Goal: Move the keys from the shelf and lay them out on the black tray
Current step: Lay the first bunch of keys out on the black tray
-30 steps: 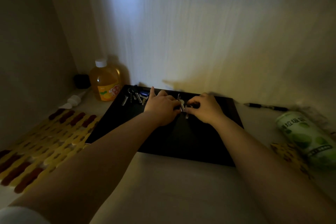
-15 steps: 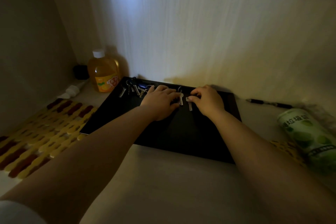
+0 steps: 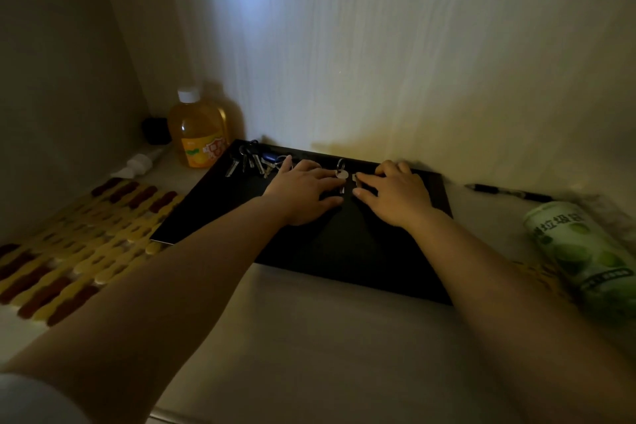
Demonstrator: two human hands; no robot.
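Note:
A black tray [image 3: 344,251] lies flat on the pale shelf against the back wall. On its far left corner rests a bunch of keys [image 3: 253,160] with a blue tag. Near the tray's far middle lie two silver keys [image 3: 344,177] side by side, one on a small ring. My left hand [image 3: 303,189] lies palm down just left of them, its fingertips touching the round-headed key. My right hand [image 3: 395,193] lies palm down to their right, fingertips on the other key. Both hands have their fingers spread flat and grip nothing.
An orange-liquid bottle [image 3: 198,129] stands at the tray's far left, with a small white tube [image 3: 137,163] and a dark object [image 3: 156,131] beside it. A yellow-and-brown mat [image 3: 79,244] lies left. A pen [image 3: 509,193] and a green canister [image 3: 585,251] lie right.
Both hands have gone from pinching the keys together to lying flat with fingers spread, and the two keys now lie apart side by side on the tray.

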